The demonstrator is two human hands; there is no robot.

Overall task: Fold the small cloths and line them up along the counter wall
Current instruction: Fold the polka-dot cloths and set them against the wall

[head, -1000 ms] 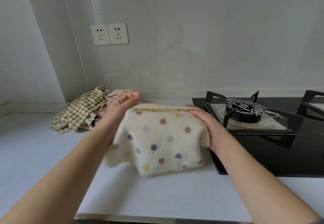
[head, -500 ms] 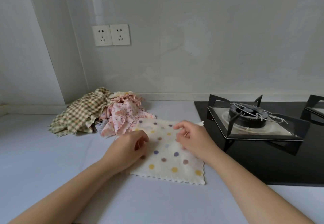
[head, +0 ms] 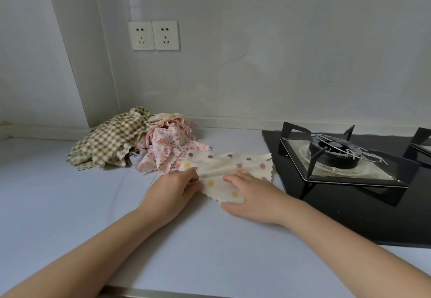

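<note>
A cream polka-dot cloth (head: pixel 229 165) lies on the counter beside the stove, with a raised crease running across its middle. My left hand (head: pixel 176 189) is at its near left edge, fingers curled onto the fabric and pinching it. My right hand (head: pixel 254 195) lies palm-down on the cloth's near right part with fingers fairly straight, and its thumb rests on the counter. Behind to the left, a green checked cloth (head: pixel 109 141) and a pink floral cloth (head: pixel 166 149) sit crumpled in a heap near the wall.
A black gas stove (head: pixel 345 209) with a burner (head: pixel 333 151) and metal pan supports borders the cloth on the right. Two wall sockets (head: pixel 154 35) hang above the heap. The pale counter (head: pixel 70 199) stretches left, and its front edge (head: pixel 163 294) is close to me.
One second ago both hands held the polka-dot cloth up in the air. They then laid it flat, and now they have shifted to its near edge, where the fabric has bunched into a crease.
</note>
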